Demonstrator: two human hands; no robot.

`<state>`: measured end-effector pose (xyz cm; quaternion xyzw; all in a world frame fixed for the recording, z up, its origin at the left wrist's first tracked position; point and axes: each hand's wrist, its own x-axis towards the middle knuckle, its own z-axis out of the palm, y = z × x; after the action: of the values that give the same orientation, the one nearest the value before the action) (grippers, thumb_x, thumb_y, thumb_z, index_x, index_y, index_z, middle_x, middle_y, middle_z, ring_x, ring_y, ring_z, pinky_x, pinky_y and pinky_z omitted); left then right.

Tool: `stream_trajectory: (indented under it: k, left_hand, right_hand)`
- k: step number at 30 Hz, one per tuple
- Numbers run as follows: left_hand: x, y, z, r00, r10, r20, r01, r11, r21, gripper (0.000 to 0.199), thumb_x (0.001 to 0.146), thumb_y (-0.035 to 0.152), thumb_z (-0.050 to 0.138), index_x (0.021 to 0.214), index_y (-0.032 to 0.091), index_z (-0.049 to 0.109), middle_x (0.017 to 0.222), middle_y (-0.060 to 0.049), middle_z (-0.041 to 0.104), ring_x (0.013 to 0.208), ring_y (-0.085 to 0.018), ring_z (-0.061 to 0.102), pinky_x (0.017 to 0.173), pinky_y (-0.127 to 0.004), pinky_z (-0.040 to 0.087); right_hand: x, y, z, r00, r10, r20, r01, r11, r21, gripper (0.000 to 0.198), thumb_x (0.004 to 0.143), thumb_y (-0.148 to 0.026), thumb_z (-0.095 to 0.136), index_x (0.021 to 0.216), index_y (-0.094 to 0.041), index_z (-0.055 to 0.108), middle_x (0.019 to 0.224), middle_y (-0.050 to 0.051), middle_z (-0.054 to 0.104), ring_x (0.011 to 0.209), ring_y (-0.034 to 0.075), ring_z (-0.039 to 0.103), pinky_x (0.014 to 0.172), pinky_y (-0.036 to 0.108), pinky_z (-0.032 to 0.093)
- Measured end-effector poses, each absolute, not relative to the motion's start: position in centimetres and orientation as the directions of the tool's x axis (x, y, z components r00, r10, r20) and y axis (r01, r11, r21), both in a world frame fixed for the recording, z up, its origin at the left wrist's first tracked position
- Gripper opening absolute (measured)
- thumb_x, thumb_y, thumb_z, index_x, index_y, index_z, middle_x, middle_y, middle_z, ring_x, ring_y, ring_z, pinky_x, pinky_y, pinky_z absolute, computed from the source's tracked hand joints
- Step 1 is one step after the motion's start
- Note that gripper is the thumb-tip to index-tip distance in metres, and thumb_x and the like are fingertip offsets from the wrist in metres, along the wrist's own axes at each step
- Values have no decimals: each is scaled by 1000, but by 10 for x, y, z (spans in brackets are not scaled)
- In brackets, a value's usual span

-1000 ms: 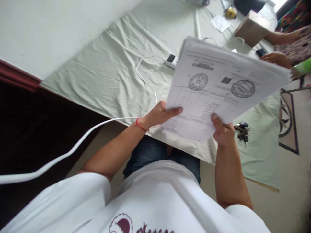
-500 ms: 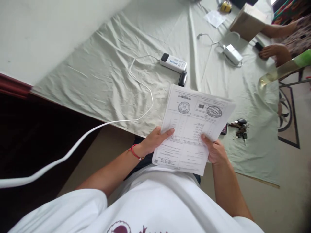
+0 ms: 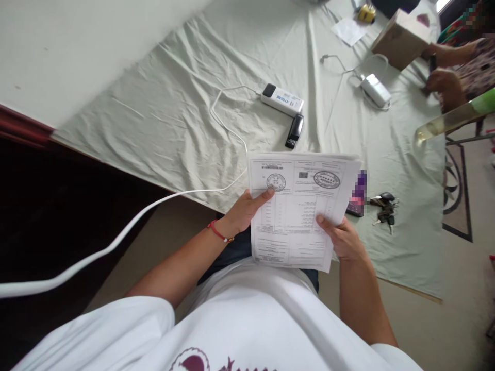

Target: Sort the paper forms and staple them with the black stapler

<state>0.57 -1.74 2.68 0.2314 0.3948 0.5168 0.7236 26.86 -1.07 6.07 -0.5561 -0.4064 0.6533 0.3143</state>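
Observation:
I hold a stack of printed papers (image 3: 299, 206) with round stamps near its top, upright over my lap at the near edge of the table. My left hand (image 3: 244, 212), with a red band at the wrist, grips the stack's left edge, thumb on the front page. My right hand (image 3: 342, 239) grips the lower right edge, thumb on the page as well. Both hands are shut on the stack.
The table wears a pale green cloth (image 3: 174, 118). On it lie a white power bank (image 3: 282, 99) with a white cable (image 3: 228, 131), a small black device (image 3: 294, 131), a bunch of keys (image 3: 382, 208), a second white charger (image 3: 375, 88) and a brown box (image 3: 402, 38). Another person's hands (image 3: 441, 82) are at the far right.
The stack has come down from high over the table toward my lap and turned more upright; both hands moved with it. My left thumb now sits higher on the page.

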Motion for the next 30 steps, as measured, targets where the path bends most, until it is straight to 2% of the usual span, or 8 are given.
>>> stream_trajectory:
  k: [6, 9, 16, 22, 24, 27, 28, 30]
  left_hand:
    - [5, -19, 19, 153, 917, -368, -567, 387, 727, 50, 84, 58, 82, 122, 26, 80, 134, -8, 77, 130, -35, 70, 114, -51, 56]
    - [4, -19, 17, 166, 905, -392, -551, 415, 724, 52, 83, 61, 83, 121, 26, 80, 129, -8, 79, 127, -35, 72, 112, -50, 57]
    - [7, -19, 23, 180, 917, -356, -538, 395, 745, 59, 84, 62, 82, 127, 22, 78, 130, -12, 78, 125, -38, 72, 111, -53, 58]
    - [4, -6, 29, 76, 971, -228, -559, 231, 796, 57, 79, 56, 88, 123, 20, 79, 133, -12, 77, 132, -38, 68, 115, -50, 54]
    - [3, -1, 27, 83, 972, -220, -537, 229, 812, 54, 78, 54, 90, 119, 20, 80, 132, -12, 78, 130, -38, 69, 114, -51, 54]
    - [5, 3, 23, 117, 957, -267, -490, 290, 822, 49, 78, 53, 90, 110, 18, 82, 122, -13, 81, 120, -38, 74, 108, -51, 57]
    - [7, 3, 21, 135, 950, -281, -479, 311, 821, 50, 78, 54, 90, 109, 17, 81, 119, -13, 82, 116, -37, 75, 106, -52, 58]
    - [9, 3, 19, 165, 942, -291, -466, 335, 819, 52, 78, 55, 89, 111, 15, 81, 115, -14, 82, 110, -36, 77, 101, -51, 60]
  right_hand:
    - [273, -12, 50, -212, 861, -463, 61, -461, -885, 45, 74, -48, 94, 113, -29, 83, 120, 5, 83, 118, 33, 77, 106, 49, 63]
    - [274, -9, 52, -208, 878, -431, 115, -416, -902, 42, 77, -52, 91, 111, -27, 83, 115, 5, 84, 112, 32, 78, 100, 46, 65]
    - [274, 3, 66, -114, 954, -276, -6, -279, -960, 41, 84, -50, 84, 120, -31, 79, 126, 3, 81, 115, 30, 77, 96, 44, 65]
    - [275, 1, 58, -158, 948, -276, 29, -275, -961, 43, 85, -53, 83, 119, -28, 79, 120, 5, 82, 112, 31, 77, 94, 45, 65]
    - [275, 5, 53, -155, 957, -246, 106, -232, -967, 45, 87, -55, 80, 122, -27, 78, 118, 6, 82, 110, 30, 77, 97, 45, 64]
    - [272, 21, 49, -19, 1000, -11, 399, -3, -917, 57, 90, -56, 75, 138, -26, 68, 127, 10, 78, 117, 30, 74, 104, 48, 60]
    - [270, 28, 51, 16, 993, 120, 523, 94, -847, 62, 92, -55, 72, 145, -25, 62, 135, 12, 74, 122, 31, 72, 106, 51, 58]
    - [261, 44, 60, -43, 928, 369, 715, 287, -638, 65, 97, -50, 64, 155, -22, 52, 152, 18, 62, 139, 34, 61, 115, 58, 51]
